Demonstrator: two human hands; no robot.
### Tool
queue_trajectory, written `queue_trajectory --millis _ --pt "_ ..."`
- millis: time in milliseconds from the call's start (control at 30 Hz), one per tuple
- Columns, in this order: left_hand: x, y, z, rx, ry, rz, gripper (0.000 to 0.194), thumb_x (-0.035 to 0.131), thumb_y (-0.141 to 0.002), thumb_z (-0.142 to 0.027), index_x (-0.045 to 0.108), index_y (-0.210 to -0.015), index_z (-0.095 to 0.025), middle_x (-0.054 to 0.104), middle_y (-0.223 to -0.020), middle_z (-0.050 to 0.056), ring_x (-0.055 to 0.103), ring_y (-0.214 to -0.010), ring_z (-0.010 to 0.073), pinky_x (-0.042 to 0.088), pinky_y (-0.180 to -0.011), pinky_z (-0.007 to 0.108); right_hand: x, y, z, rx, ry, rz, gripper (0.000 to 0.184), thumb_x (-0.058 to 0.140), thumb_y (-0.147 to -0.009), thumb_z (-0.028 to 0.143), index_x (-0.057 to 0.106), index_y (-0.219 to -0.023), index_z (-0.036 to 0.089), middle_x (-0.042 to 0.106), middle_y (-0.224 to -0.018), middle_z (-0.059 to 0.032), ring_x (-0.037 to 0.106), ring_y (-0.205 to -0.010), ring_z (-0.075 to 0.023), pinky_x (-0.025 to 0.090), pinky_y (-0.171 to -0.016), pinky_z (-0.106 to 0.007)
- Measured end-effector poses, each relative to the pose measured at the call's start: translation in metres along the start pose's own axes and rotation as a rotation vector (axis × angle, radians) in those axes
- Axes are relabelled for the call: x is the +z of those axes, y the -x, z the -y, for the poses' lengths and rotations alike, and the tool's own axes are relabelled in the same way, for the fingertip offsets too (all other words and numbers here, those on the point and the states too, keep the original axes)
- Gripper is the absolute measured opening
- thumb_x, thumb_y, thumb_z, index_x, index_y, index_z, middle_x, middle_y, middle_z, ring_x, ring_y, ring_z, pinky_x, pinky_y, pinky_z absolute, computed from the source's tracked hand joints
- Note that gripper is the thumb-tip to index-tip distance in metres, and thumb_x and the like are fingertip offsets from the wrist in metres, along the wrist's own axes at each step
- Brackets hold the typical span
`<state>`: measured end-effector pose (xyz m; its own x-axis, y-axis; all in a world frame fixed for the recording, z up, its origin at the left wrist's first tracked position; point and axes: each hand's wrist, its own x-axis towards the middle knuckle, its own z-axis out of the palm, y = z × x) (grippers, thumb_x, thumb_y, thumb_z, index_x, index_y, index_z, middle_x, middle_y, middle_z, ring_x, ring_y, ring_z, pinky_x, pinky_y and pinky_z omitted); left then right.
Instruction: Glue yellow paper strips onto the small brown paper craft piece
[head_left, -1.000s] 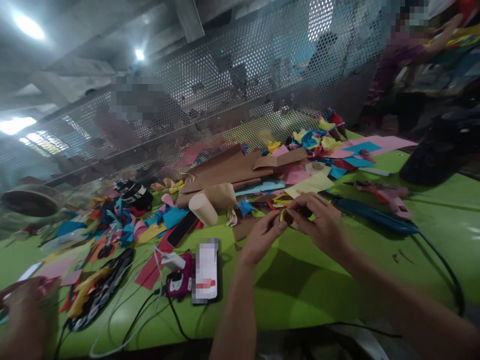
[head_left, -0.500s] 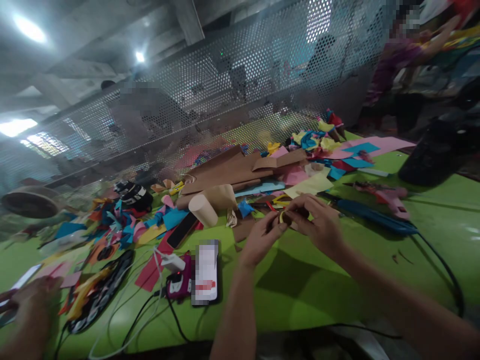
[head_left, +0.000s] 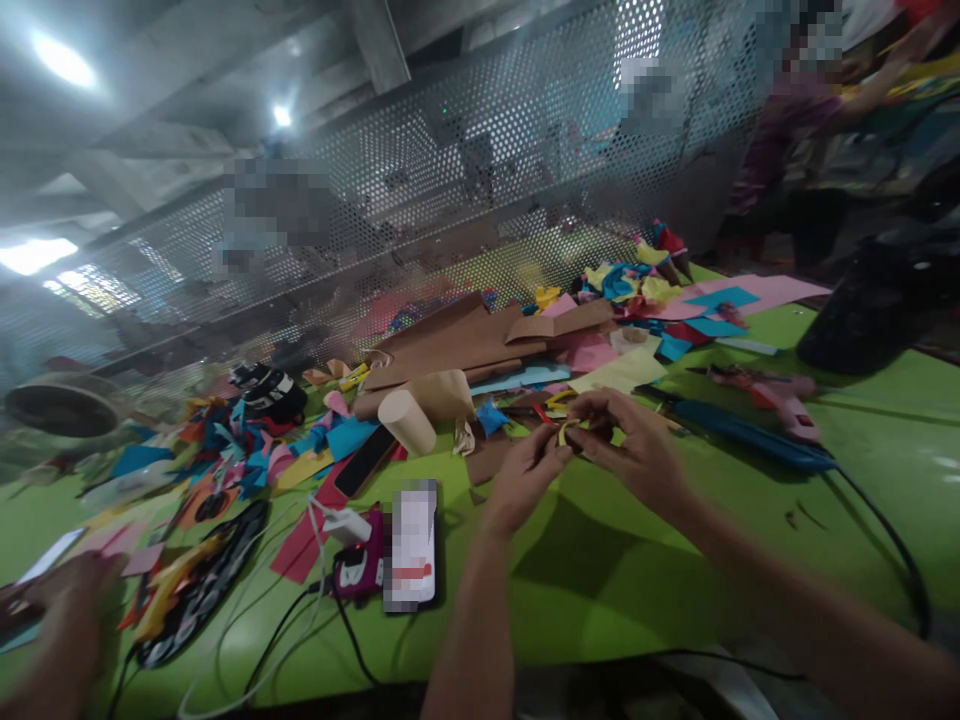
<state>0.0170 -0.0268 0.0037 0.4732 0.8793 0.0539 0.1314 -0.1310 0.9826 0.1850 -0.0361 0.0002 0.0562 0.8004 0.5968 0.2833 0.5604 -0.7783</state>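
Note:
My left hand pinches a small curled strip, pale yellow on its edge and probably paper. The fingers of my right hand close on the strip's other side, partly hiding it. Both hands hover above the green table, their shadow falling below. Just beyond the fingertips lie scissors-like red and yellow handles and a pale yellow sheet. Left of my left hand are a scrap of brown paper and a crumpled blue piece.
A blue tool with a cord and a pink glue gun lie right. Left are a phone, a purple power adapter with cables, and a paper roll. Another person's hand works at the far left.
My fingers have shifted slightly around the strip, and more of its yellow edge shows. The other person's hand at the far left has moved a little.

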Motion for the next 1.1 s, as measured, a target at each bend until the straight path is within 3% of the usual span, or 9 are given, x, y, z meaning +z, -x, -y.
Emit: queue_trajectory --millis 100,233,400,633,967,1100 --pt "0.0 0.001 -0.002 0.007 0.021 -0.012 0.046 0.06 -0.089 -0.041 0.063 -0.13 -0.019 0.067 -0.128 0.008 0.057 -0.121 0.0264 0.041 -0.108 0.038 0.0 -0.002 -0.003 0.056 -0.099 0.083 0.022 0.068 -0.081 0.025 0.065 -0.103 0.023 0.069 -0.089 -0.0032 0.059 -0.065 -0.0153 0.048 -0.057 -0.027" --pt "-0.002 0.001 0.001 0.012 -0.029 -0.001 0.044 0.059 -0.09 -0.039 0.064 -0.128 -0.019 0.069 -0.121 0.008 0.057 -0.12 0.0272 0.042 -0.108 0.04 -0.002 -0.006 -0.002 0.095 -0.151 0.186 0.015 0.066 -0.078 0.022 0.069 -0.092 0.022 0.067 -0.078 -0.0015 0.057 -0.061 -0.0144 0.047 -0.055 -0.026" --pt "-0.003 0.0 0.008 0.027 -0.105 0.01 0.039 0.059 -0.091 -0.042 0.066 -0.12 -0.019 0.07 -0.111 0.007 0.06 -0.11 0.0259 0.045 -0.104 0.04 -0.006 -0.01 0.0 0.045 -0.105 0.174 0.007 0.066 -0.077 0.022 0.07 -0.082 0.021 0.066 -0.076 -0.002 0.055 -0.061 -0.0144 0.045 -0.055 -0.026" --pt "-0.002 0.001 0.008 -0.002 -0.154 -0.009 0.034 0.059 -0.091 -0.041 0.068 -0.113 -0.018 0.07 -0.104 0.007 0.058 -0.112 0.0268 0.045 -0.103 0.039 -0.006 -0.01 -0.005 -0.029 -0.04 0.174 0.008 0.065 -0.078 0.017 0.071 -0.081 0.022 0.069 -0.079 -0.0033 0.061 -0.071 -0.0179 0.048 -0.062 -0.028" --pt "0.0 0.0 0.009 0.007 -0.195 -0.002 0.031 0.058 -0.092 -0.042 0.067 -0.109 -0.018 0.069 -0.106 0.006 0.058 -0.111 0.0258 0.044 -0.104 0.039 -0.005 -0.009 -0.007 -0.039 -0.05 0.173 0.012 0.061 -0.079 0.013 0.069 -0.076 0.022 0.068 -0.078 -0.0029 0.063 -0.074 -0.0185 0.049 -0.066 -0.03" --pt "0.001 -0.001 0.008 -0.016 -0.173 -0.021 0.035 0.057 -0.091 -0.044 0.067 -0.111 -0.017 0.068 -0.107 0.007 0.057 -0.11 0.0255 0.043 -0.103 0.038 -0.004 -0.009 -0.005 0.022 -0.092 0.178 0.008 0.064 -0.077 0.016 0.07 -0.078 0.021 0.068 -0.079 -0.0035 0.062 -0.074 -0.0184 0.049 -0.066 -0.029"
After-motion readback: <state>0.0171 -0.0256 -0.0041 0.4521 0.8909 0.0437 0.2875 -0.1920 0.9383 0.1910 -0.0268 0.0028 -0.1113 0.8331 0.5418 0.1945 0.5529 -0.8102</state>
